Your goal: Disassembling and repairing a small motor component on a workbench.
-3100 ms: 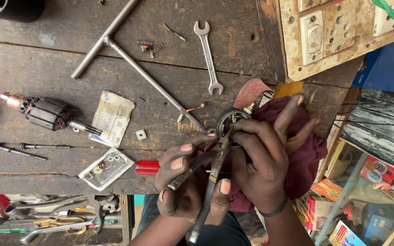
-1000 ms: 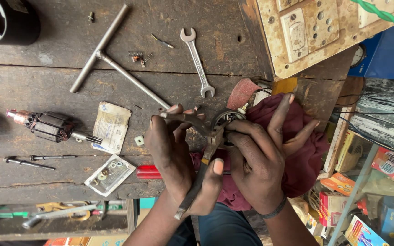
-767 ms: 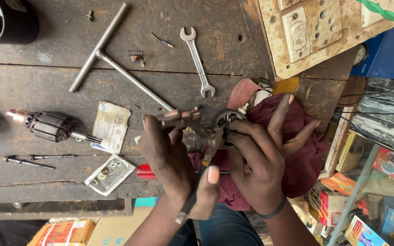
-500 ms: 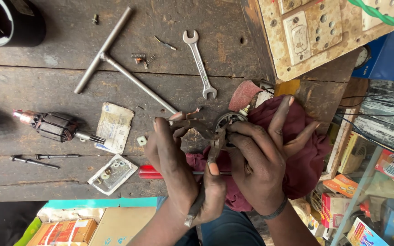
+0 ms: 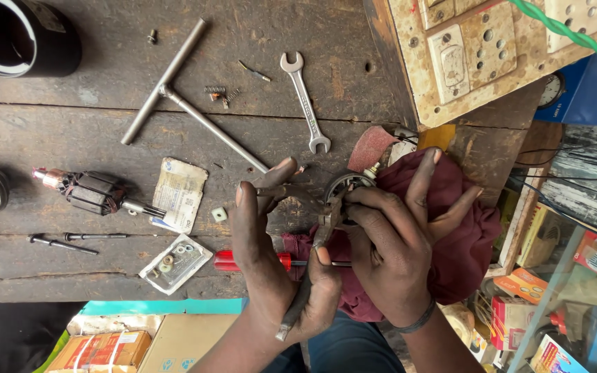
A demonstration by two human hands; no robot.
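Observation:
My left hand (image 5: 271, 259) grips the handles of metal pliers (image 5: 316, 255), whose jaws reach up to a round metal part (image 5: 345, 185). My right hand (image 5: 399, 238) holds that round part wrapped in a maroon cloth (image 5: 468, 242) at the bench's front edge. A red-handled screwdriver (image 5: 233, 260) lies on the wood under my left hand.
On the worn wooden bench (image 5: 70, 138) lie a T-handle wrench (image 5: 181, 103), an open-ended spanner (image 5: 305, 103), a motor armature (image 5: 91, 193), a folded paper (image 5: 179, 193), a small clear packet of parts (image 5: 174, 262) and thin rods (image 5: 70, 240). A switch board (image 5: 492, 48) leans at the right; boxes sit below.
The view has shifted slightly. My left hand has slid down the pliers' handles and closed around them; my right hand stays on the cloth-wrapped part.

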